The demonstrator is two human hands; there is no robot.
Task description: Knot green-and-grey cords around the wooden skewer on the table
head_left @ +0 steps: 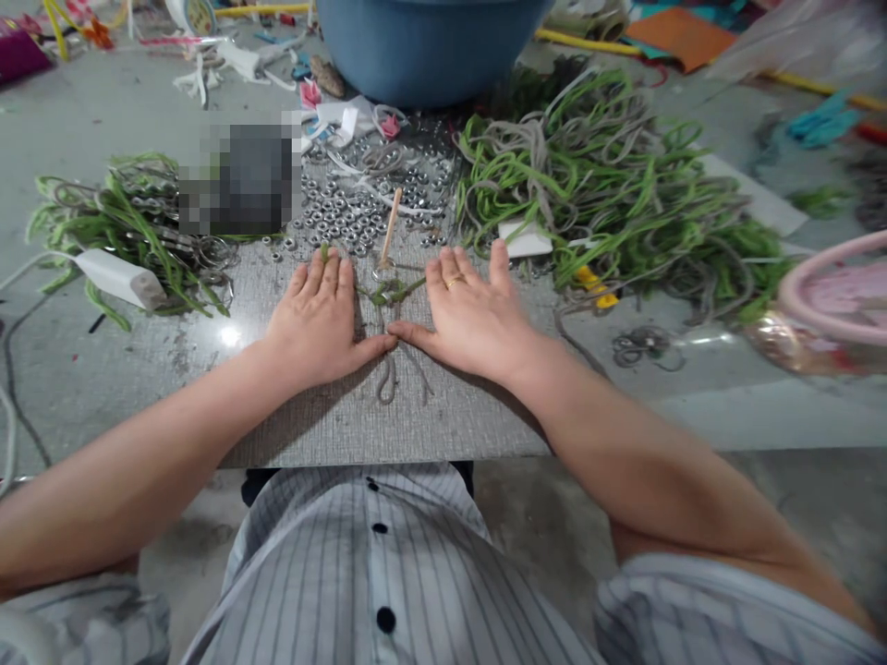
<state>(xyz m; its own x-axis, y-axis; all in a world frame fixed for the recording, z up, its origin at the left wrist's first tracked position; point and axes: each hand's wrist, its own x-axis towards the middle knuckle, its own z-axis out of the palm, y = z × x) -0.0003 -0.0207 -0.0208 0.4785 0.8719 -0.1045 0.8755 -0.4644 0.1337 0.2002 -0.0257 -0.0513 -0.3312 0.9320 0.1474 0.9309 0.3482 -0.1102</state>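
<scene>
My left hand [315,319] lies flat on the grey table [305,429], palm down, its thumb stretched toward the middle. My right hand [475,309] rests flat beside it, fingers spread, a ring on one finger. The two thumb tips meet or nearly meet. Between the hands lies a small knotted green and grey cord [389,294], its grey ends trailing toward me. Part of the cord runs up to or under the fingers on both sides. A thin wooden stick [392,226] stands tilted at a metal ring just above the knot.
Many small metal nuts or beads [346,208] are spread beyond my hands. A tangled heap of green and grey cords [610,175] lies right; finished-looking cord pieces [139,208] lie left near a white adapter [123,277]. A blue tub [430,46] stands behind. A pink rim [832,277] is far right.
</scene>
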